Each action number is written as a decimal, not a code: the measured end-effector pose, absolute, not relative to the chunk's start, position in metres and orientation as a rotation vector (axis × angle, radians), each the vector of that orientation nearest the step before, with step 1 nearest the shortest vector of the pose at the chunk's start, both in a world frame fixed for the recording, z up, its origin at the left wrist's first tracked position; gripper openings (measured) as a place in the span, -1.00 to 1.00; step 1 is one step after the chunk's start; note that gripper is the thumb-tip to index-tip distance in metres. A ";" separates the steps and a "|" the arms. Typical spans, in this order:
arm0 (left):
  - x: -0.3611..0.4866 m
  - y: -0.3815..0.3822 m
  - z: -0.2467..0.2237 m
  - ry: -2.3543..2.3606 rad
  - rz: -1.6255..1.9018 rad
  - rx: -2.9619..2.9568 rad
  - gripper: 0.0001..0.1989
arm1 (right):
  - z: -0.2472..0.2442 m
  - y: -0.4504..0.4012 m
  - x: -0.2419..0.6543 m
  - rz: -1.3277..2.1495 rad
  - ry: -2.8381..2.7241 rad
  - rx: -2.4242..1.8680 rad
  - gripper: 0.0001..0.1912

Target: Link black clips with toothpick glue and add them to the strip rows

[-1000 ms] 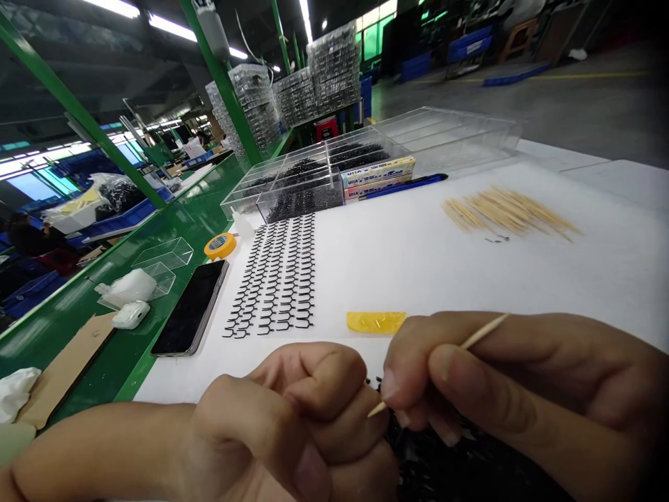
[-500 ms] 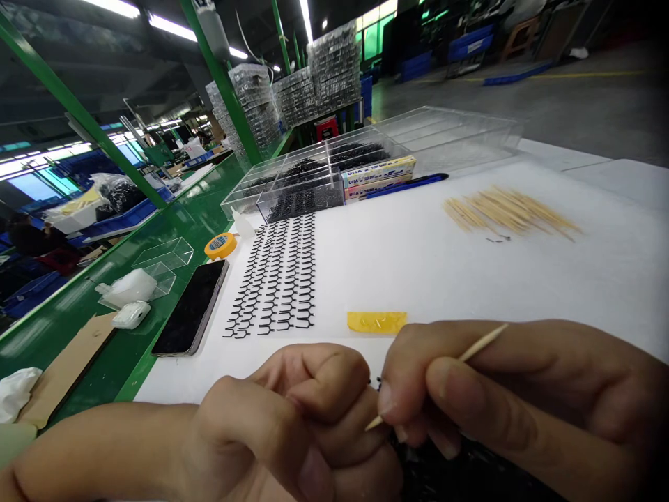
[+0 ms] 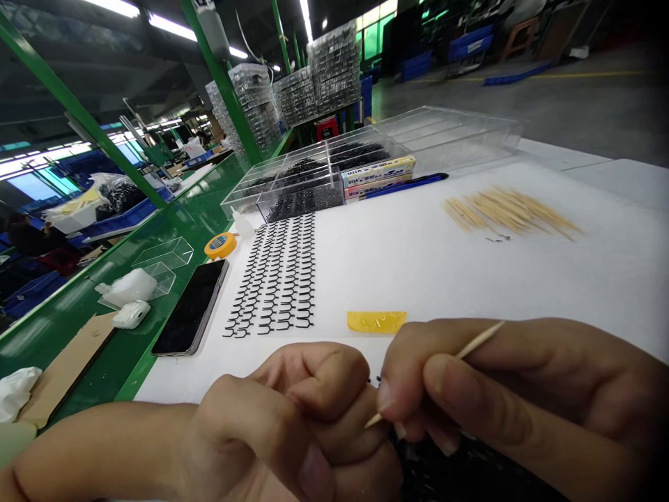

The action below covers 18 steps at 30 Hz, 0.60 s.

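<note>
Toothpick, light, stiff and easily snapped, sits pinched mid-shaft in the closed fingers of the right hand, tip against the fist-shut left hand, above black plastic pieces at near right.

Both hands sit close together just below the yellow tape strip, knuckles nearly touching. Left hand curled into a tight fist, fingers folded in, back of the hand up, left forearm lying flat across the bottom of view, coming in from the left. Right hand just right of the strip, thumb and fingertips pinched together, wrist angled, right forearm coming in from the lower right.
</note>
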<state>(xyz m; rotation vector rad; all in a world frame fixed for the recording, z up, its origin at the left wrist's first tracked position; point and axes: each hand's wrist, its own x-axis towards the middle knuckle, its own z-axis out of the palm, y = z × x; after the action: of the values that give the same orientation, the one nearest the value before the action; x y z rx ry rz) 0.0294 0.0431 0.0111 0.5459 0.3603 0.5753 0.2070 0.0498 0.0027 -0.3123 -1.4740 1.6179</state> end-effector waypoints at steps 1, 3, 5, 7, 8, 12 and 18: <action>0.029 0.043 0.011 0.357 0.570 0.547 -0.59 | 0.003 0.050 0.207 1.617 -1.473 -0.317 -0.76; 0.029 0.042 0.011 0.352 0.571 0.543 -0.60 | 0.004 0.049 0.207 1.627 -1.463 -0.310 -0.75; 0.030 0.042 0.011 0.350 0.586 0.536 -0.60 | 0.005 0.048 0.206 1.641 -1.443 -0.294 -0.74; 0.030 0.042 0.011 0.346 0.597 0.530 -0.60 | 0.005 0.047 0.205 1.648 -1.420 -0.278 -0.73; 0.030 0.043 0.010 0.344 0.596 0.529 -0.60 | 0.005 0.047 0.204 1.648 -1.411 -0.270 -0.72; 0.030 0.044 0.010 0.323 0.585 0.536 -0.60 | 0.001 0.049 0.204 1.652 -1.408 -0.242 -0.70; 0.031 0.044 0.010 0.334 0.584 0.543 -0.59 | 0.006 0.047 0.205 1.650 -1.424 -0.273 -0.72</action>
<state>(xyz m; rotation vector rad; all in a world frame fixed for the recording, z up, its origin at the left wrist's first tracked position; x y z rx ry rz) 0.0313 0.0436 0.0100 0.5427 0.3343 0.5844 0.2050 0.0472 0.0056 -0.2728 -1.4235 1.6504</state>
